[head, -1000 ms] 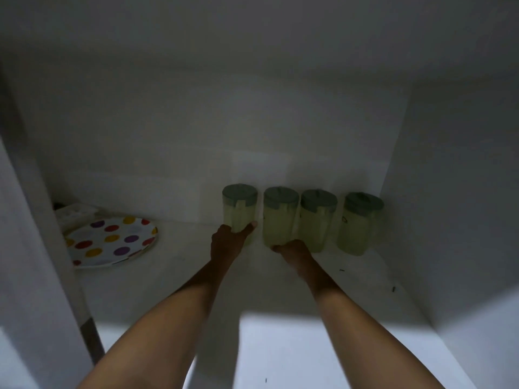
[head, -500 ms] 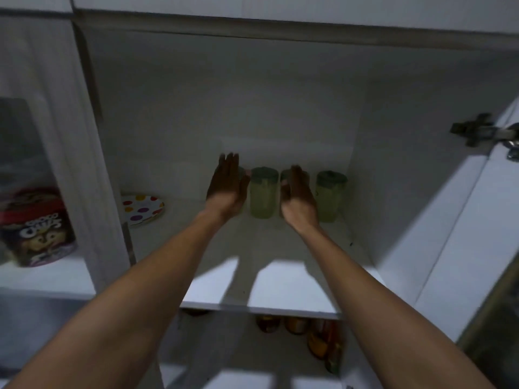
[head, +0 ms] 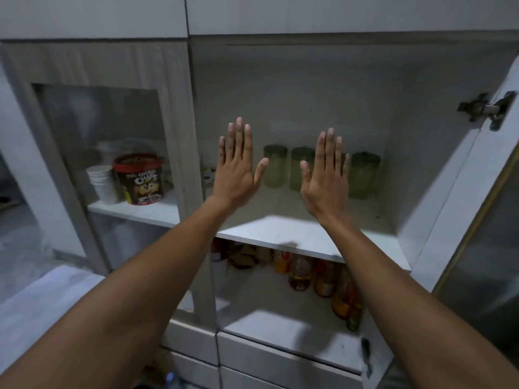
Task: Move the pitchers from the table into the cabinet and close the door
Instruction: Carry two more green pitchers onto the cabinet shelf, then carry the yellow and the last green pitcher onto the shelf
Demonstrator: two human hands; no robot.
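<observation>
Several pale green pitchers with dark green lids stand in a row at the back of the open cabinet's upper shelf (head: 280,234): one at the left (head: 274,167), one beside it (head: 300,169), one at the right end (head: 363,175). Another is mostly hidden behind my right hand. My left hand (head: 237,167) and my right hand (head: 327,178) are raised flat in front of the shelf, fingers straight and apart, holding nothing, clear of the pitchers. The cabinet door (head: 460,178) stands open on the right, its hinge (head: 486,109) showing.
A spotted plate (head: 207,176) peeks out behind my left hand. Behind the shut glass door (head: 106,153) on the left stand a cereal tub (head: 139,179) and paper cups (head: 102,183). Bottles (head: 300,276) fill the lower shelf. Drawers (head: 280,357) lie below.
My hands let go of the pitchers and drew back out of the cabinet, opening flat. The view pulled away, so the whole cabinet front now shows.
</observation>
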